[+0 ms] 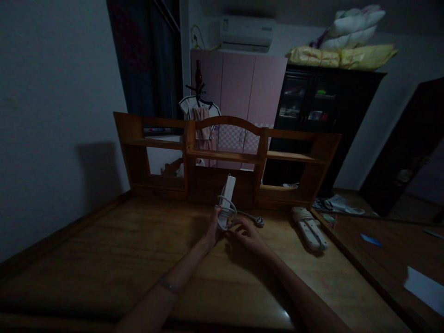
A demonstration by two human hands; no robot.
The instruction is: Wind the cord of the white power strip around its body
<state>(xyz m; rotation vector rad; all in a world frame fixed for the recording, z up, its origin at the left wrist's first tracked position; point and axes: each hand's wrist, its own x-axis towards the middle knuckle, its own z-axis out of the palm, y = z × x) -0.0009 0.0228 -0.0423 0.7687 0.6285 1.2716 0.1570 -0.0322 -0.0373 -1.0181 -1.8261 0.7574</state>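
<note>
A white power strip (pixel 228 194) stands on end above the wooden bed board (pixel 114 259), with its grey cord (pixel 226 212) looped round its lower half. My left hand (pixel 212 230) is closed round the strip's bottom end. My right hand (pixel 247 233) lies just right of it, fingers curled on the cord. The cord's plug (pixel 258 222) rests on the wood to the right.
A second white power strip (pixel 309 228) lies on the wood at the right. The wooden headboard with shelves (pixel 225 157) stands behind. Dark floor at right holds papers (pixel 425 286). Pink wardrobe (pixel 239 88) and dark cabinet (pixel 322 106) stand beyond.
</note>
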